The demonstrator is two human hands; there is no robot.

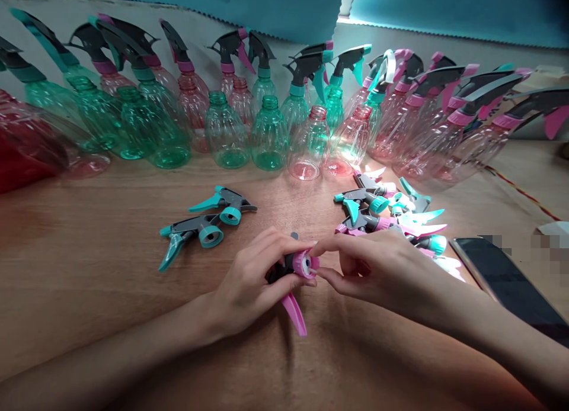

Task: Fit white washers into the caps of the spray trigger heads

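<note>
Gripped in my left hand (255, 278) is a grey-and-pink trigger spray head (293, 313), its pink lever pointing down toward me. The open end of its pink screw collar (300, 265) faces right and shows a white inside. My right hand (373, 266) has its index finger and thumb at the rim of that collar, one above the other. Whether a small part sits between those fingertips is hard to make out. To the left lie two loose grey-and-teal spray heads (191, 228). A pile of pink and teal spray heads (371, 218) lies beyond my right hand.
Green bottles (229, 135) and pink bottles (309, 144) stand across the back, several capped with spray heads, others with bare necks. A red object (22, 156) is at far left. A phone (507, 281) lies at right, near a twisted red-yellow wire (524, 192).
</note>
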